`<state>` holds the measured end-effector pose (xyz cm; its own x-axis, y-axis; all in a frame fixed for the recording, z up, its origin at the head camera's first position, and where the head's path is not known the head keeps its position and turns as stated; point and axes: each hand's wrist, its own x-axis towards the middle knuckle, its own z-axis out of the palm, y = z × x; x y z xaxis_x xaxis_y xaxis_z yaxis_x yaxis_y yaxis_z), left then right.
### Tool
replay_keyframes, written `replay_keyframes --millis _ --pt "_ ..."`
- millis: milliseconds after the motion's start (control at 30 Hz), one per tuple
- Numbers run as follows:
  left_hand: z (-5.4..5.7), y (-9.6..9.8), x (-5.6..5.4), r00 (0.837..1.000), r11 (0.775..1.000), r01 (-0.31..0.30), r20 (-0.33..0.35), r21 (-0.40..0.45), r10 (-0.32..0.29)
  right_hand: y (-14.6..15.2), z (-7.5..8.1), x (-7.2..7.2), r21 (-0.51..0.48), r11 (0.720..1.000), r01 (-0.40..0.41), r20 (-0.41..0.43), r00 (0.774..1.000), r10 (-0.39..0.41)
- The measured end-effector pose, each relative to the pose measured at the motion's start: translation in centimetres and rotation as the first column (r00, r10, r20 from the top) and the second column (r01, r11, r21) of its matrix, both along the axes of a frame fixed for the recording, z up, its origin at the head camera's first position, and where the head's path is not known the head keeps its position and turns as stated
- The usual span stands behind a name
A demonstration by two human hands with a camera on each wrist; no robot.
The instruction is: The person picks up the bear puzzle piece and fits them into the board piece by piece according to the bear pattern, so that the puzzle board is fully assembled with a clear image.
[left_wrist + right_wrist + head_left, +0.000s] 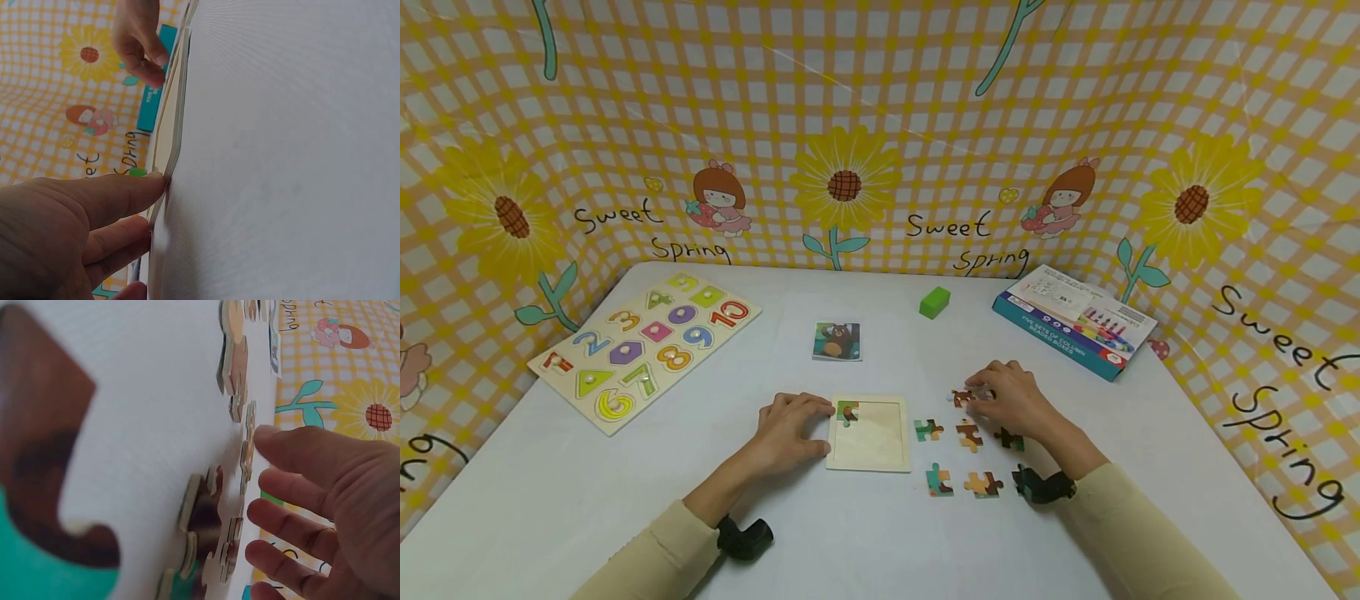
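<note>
The white surface (790, 550) carries a number board (646, 348) at left, a box (1075, 323) at right. Nearer the person lies a puzzle tray (878, 442), the left hand (786, 433) at its left edge, fingers spread. The right hand (1013, 402) — fingers parted, contact unclear — is over loose puzzle pieces (969, 437) right of the tray; a corner piece (848, 412) sits in its upper left.

The person's left hand (786, 435) lies left of lower centre, thumb and forefinger apart; the right hand (1013, 400), right of centre, curves loosely.
</note>
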<state>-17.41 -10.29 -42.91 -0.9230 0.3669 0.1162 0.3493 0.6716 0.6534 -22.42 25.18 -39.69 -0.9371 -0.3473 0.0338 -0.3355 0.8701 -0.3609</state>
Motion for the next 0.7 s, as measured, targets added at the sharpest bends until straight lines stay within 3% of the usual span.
replay_keyframes --millis 700 --pt "-0.01 0.04 -0.01 1.0 1.0 -0.002 0.012 0.012 0.002 0.71 -0.76 -0.31 0.001 1.0 -0.017 0.002 1.0 0.017"
